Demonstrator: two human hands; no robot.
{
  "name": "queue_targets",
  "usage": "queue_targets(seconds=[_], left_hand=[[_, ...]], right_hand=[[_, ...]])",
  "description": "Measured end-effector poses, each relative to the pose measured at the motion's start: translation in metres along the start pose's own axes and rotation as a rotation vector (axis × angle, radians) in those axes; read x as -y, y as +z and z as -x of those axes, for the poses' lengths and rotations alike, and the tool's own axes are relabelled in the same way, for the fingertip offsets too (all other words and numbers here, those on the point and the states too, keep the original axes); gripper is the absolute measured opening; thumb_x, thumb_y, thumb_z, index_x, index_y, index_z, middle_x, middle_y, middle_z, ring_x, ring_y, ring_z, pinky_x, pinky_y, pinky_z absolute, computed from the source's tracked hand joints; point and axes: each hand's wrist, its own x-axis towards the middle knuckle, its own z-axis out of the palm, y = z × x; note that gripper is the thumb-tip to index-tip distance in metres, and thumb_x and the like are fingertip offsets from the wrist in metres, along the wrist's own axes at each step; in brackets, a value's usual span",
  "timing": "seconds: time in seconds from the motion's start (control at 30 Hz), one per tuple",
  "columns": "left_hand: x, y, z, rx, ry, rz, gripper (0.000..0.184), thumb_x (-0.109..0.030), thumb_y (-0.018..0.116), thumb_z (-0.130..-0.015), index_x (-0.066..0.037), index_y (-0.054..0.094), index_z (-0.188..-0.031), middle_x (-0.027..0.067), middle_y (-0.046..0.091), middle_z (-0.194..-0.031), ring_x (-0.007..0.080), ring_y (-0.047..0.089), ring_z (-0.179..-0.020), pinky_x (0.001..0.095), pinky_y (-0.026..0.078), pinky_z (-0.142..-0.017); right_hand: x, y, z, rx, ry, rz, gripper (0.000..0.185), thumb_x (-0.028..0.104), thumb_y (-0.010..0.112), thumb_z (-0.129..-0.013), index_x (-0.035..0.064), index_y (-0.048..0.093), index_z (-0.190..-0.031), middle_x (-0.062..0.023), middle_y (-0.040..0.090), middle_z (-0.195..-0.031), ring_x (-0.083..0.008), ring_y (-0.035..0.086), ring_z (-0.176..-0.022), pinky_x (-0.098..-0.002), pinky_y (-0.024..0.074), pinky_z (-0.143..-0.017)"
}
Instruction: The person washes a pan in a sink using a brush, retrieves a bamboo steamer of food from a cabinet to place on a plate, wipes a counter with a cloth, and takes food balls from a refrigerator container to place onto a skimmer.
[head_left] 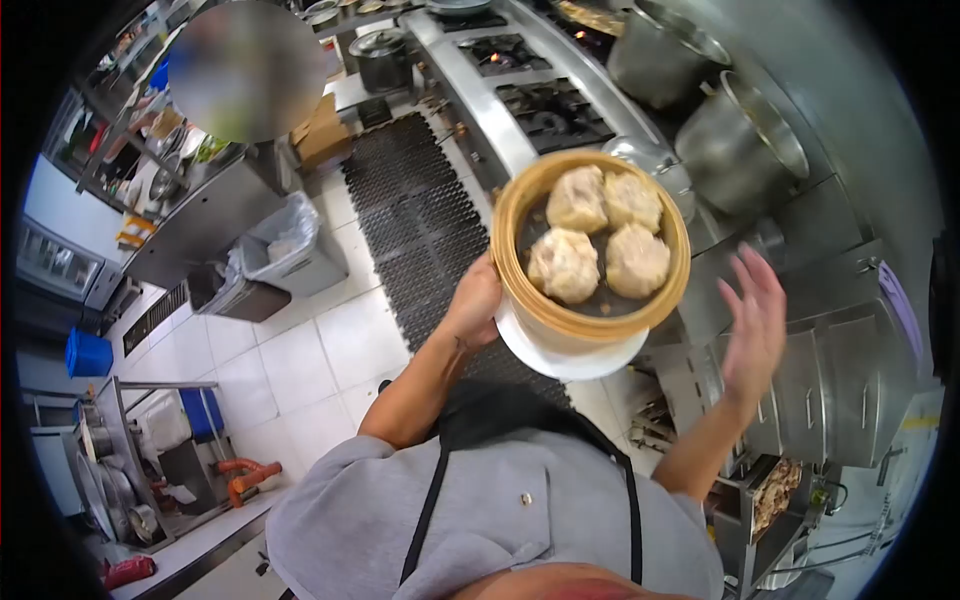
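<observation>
A round bamboo steamer [507, 262] with several pale dumplings [564, 264] inside rests on a white plate [575, 362]. My left hand [474, 303] holds the steamer and plate at their left side; its fingertips are hidden behind them. To the right of the steamer, my right hand [755, 320] is raised and apart from it, with its fingers spread and nothing in them.
Beyond the steamer stretches a stove [480, 90] with lit burners. Large metal pots [740, 145] stand at the upper right. A black mat [410, 210] covers the floor ahead. Lined bins [300, 255] are at the left, near a metal counter [200, 220].
</observation>
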Motion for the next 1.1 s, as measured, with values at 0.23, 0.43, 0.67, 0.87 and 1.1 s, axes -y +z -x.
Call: queue_targets(seconds=[0.23,0.43,0.67,0.87,1.1], left_hand=[[-0.139,-0.203,0.080,-0.091,0.242,-0.043,0.027,-0.017,0.039,-0.102,-0.004,0.051,-0.122,0.0082,0.062,-0.112,0.0154,0.064,-0.094,0.0313,0.054,-0.082],[-0.275,-0.392,0.180,-0.317,0.439,0.044,0.022,-0.017,0.043,-0.100,-0.007,0.052,-0.117,0.0040,0.062,-0.104,0.0109,0.060,-0.092,0.0281,0.050,-0.080],[-0.399,-0.600,0.278,-0.612,0.836,0.034,0.035,-0.017,0.045,-0.099,-0.002,0.047,-0.130,0.0104,0.060,-0.119,0.0194,0.061,-0.105,0.0334,0.052,-0.090],[-0.491,-0.814,0.370,-0.916,0.847,0.310,0.042,-0.028,0.043,-0.100,-0.002,0.045,-0.133,0.0134,0.057,-0.124,0.0253,0.061,-0.109,0.0405,0.053,-0.092],[-0.691,-0.956,0.407,-1.119,0.972,0.386,0.050,-0.042,0.046,-0.097,-0.009,0.043,-0.135,0.0129,0.053,-0.130,0.0301,0.056,-0.116,0.0498,0.051,-0.096]], right_hand=[[0.079,0.305,0.018,0.614,0.113,-0.423,0.078,0.059,0.034,-0.097,-0.0032,0.031,-0.144,-0.0186,0.038,-0.146,-0.0276,0.036,-0.136,-0.0384,0.0257,-0.112],[0.128,0.578,0.056,0.923,0.398,-0.482,0.056,0.039,0.032,-0.104,-0.0048,0.042,-0.136,-0.0138,0.053,-0.132,-0.0193,0.053,-0.120,-0.0326,0.0391,-0.104],[0.190,0.883,0.102,1.375,0.170,-0.654,0.042,0.027,0.041,-0.103,-0.0029,0.053,-0.130,-0.0133,0.059,-0.125,-0.0191,0.054,-0.114,-0.0308,0.0391,-0.101],[0.280,1.152,0.130,1.619,-0.239,-0.505,0.038,0.033,0.047,-0.098,0.0029,0.062,-0.115,-0.0195,0.063,-0.102,-0.0316,0.060,-0.097,-0.0369,0.0460,-0.087],[0.365,1.425,0.158,1.792,-0.155,-0.504,0.039,0.031,0.044,-0.101,-0.0007,0.060,-0.117,-0.0176,0.067,-0.100,-0.0233,0.062,-0.093,-0.0338,0.0464,-0.086]])
